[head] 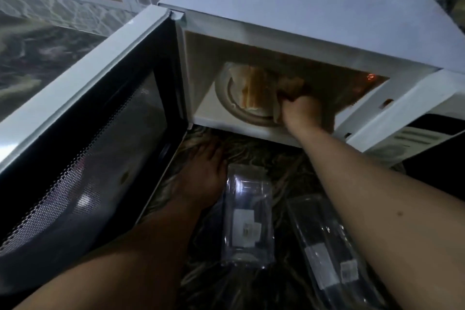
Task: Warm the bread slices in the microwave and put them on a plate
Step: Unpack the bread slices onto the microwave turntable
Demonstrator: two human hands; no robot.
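Observation:
A white microwave [302, 2] stands on the dark marbled counter with its door [83, 118] swung wide open to the left. Inside, bread slices [251, 88] stand on edge on the round glass turntable [226, 98]. My right hand [299, 111] reaches into the cavity, fingers curled around the right side of the bread or a paper under it; which one I cannot tell. My left hand [201, 171] lies flat and open on the counter just in front of the microwave, beside the door's lower edge.
Two clear plastic containers lie on the counter: one [246, 216] next to my left hand, another [332, 246] under my right forearm. The microwave's control panel [412, 133] is at the right. A tiled wall runs along the back left.

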